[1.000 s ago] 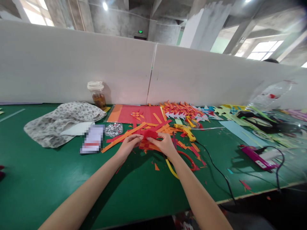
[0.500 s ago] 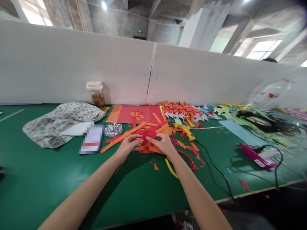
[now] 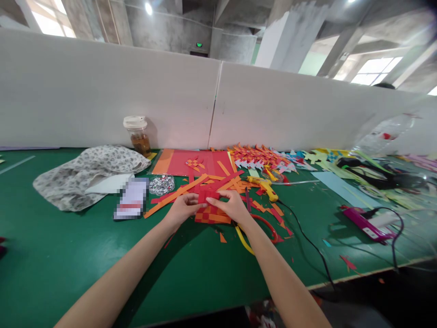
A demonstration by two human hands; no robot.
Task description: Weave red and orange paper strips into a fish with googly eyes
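Observation:
Both hands grip a woven paper piece (image 3: 212,216) in a red and orange check, its strips loose at the far side. My left hand (image 3: 184,210) pinches its left edge with thumb and fingers. On the other edge, my right hand (image 3: 234,208) is closed with its thumb laid across the red strips. Beyond the hands lie loose orange strips (image 3: 177,195) and red strips. Scissors with a red and yellow handle (image 3: 244,240) rest partly under my right forearm. A small checked paper fish (image 3: 194,163) lies on red paper sheets (image 3: 170,160).
A yellow glue gun (image 3: 265,187) lies right of the hands, its cord running to the front edge. Leftward are a bag of googly eyes (image 3: 161,185), a phone (image 3: 131,200), a cloth (image 3: 68,182) and a lidded cup (image 3: 137,136). A purple power strip (image 3: 367,224) sits at right.
The woven piece has tilted and come slightly lower toward me, so more of its checked face shows. Both hands have shifted only a little and still hold it.

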